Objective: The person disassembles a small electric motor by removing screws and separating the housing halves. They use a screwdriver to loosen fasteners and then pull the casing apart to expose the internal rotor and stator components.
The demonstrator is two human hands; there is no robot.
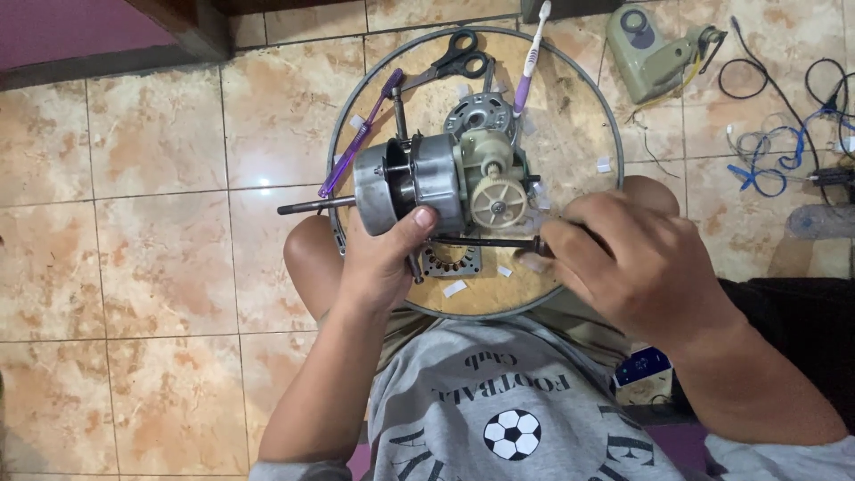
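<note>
My left hand (387, 254) grips a grey metal fan motor (419, 178) from below, thumb on its casing. The motor's shaft (312, 206) sticks out to the left, and a beige plastic gearbox with a toothed wheel (496, 200) sits on its right end. My right hand (623, 258) holds a dark screwdriver (485, 241) whose shank runs leftward under the motor. Both hands work above a round wooden board with a metal rim (570, 116) that rests over my knees.
On the board lie black scissors (459, 55), a purple toothbrush (367, 125), a white-and-purple toothbrush (530, 53), a round metal motor cover (476, 111) and a laminated stator plate (450, 261). A green device (650, 49) and tangled cables (775, 147) lie on the tiled floor at right.
</note>
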